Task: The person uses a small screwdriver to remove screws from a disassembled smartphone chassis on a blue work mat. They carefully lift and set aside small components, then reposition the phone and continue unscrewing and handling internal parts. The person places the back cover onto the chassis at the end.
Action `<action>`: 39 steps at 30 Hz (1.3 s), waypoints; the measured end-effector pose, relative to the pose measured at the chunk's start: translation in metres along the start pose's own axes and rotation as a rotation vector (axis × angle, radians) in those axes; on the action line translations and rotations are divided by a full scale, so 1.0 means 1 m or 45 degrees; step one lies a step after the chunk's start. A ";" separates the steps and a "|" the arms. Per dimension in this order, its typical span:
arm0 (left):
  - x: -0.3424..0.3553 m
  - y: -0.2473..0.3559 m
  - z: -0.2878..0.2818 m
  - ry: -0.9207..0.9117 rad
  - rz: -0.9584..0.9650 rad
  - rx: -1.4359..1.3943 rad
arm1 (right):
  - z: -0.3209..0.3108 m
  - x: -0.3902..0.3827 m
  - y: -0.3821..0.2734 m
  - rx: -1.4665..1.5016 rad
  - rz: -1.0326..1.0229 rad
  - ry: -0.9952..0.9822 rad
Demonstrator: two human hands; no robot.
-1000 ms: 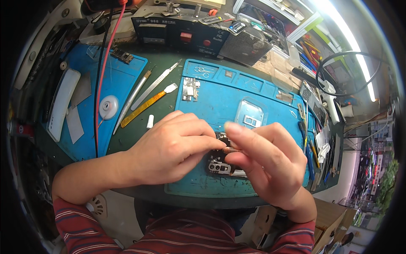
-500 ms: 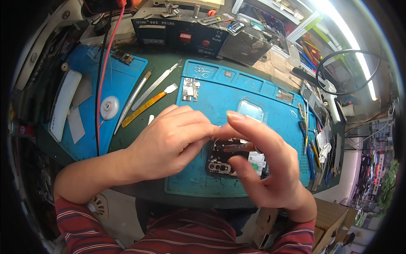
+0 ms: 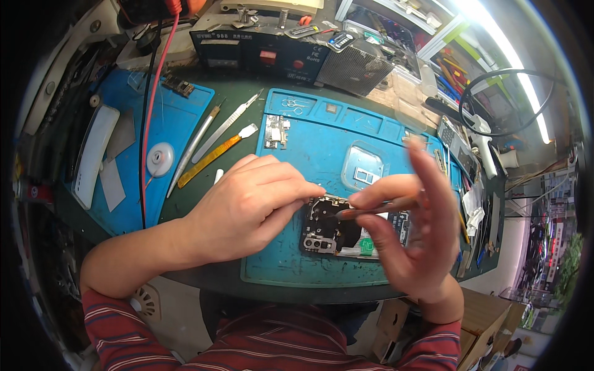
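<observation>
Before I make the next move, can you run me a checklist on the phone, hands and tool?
1. Opened phone lying on the blue mat: ok.
2. Slim tool held in the right hand: ok.
3. Tool tip touching the phone: cannot tell.
4. Left hand at the phone's far left corner: ok; anything pinched there: cannot tell.
5. Phone fully visible: not ok, the right hand covers part.
6. Clear tray beyond the phone: ok.
</observation>
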State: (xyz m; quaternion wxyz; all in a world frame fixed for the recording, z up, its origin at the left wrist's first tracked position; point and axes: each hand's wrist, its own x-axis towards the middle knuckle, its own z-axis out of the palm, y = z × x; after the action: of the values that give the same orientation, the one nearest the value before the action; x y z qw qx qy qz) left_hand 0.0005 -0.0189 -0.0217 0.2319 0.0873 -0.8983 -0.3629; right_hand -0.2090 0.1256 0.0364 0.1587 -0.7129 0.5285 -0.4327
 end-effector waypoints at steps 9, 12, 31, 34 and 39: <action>0.001 0.013 0.000 -0.136 0.271 0.130 | -0.040 -0.030 0.020 -0.332 0.128 0.233; -0.002 0.014 0.002 -0.202 0.365 0.256 | -0.040 -0.039 0.025 -0.315 0.273 0.157; -0.004 0.020 0.007 -0.213 0.550 0.675 | -0.007 -0.049 0.032 0.100 0.105 -0.162; -0.004 0.020 0.007 -0.222 0.537 0.666 | -0.006 -0.050 0.033 0.094 0.107 -0.160; -0.006 0.019 0.010 -0.197 0.514 0.643 | -0.004 -0.050 0.035 0.105 0.081 -0.151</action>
State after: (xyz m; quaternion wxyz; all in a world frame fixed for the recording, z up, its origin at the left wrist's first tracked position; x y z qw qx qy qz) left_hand 0.0013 0.0032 -0.0167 0.2013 -0.0654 -0.9740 -0.0810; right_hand -0.2374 0.1574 -0.0074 0.2325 -0.7130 0.5224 -0.4057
